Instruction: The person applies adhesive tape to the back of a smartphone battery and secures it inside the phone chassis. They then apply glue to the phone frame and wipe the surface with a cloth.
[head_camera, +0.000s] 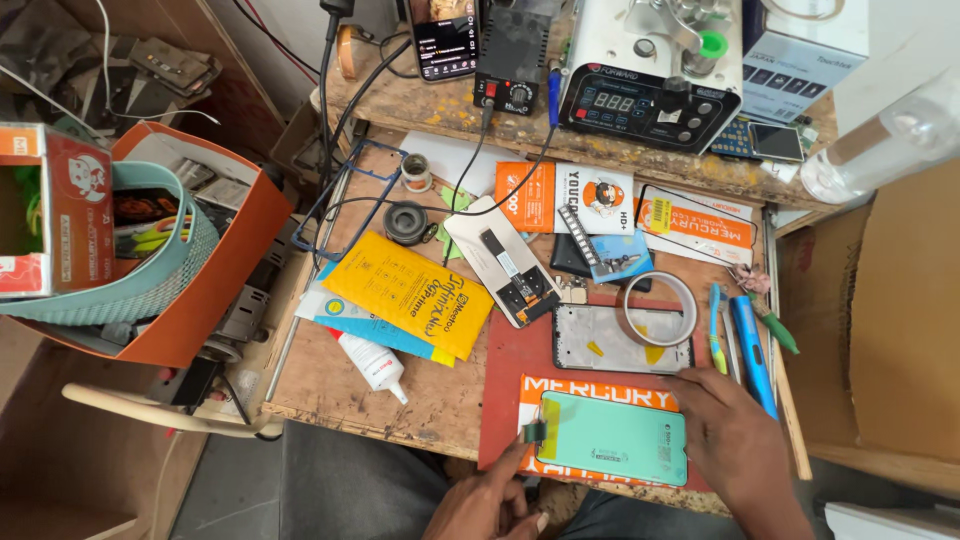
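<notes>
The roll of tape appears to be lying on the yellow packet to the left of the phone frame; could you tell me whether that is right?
Not quite. In the head view the roll of tape rests on the upper right corner of the phone frame, not on the yellow packet, which lies farther left.

Bright, even daylight; soft shadows only. Table (420, 390) sharp at centre. Wide-angle bending at edges; clear bottle (880, 140) blurred, overexposed top right.

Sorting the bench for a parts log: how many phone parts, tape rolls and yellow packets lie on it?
Phone parts: 3 (green screen, grey frame, white back cover)
Tape rolls: 1 (clear roll)
Yellow packets: 1
Total: 5
</notes>
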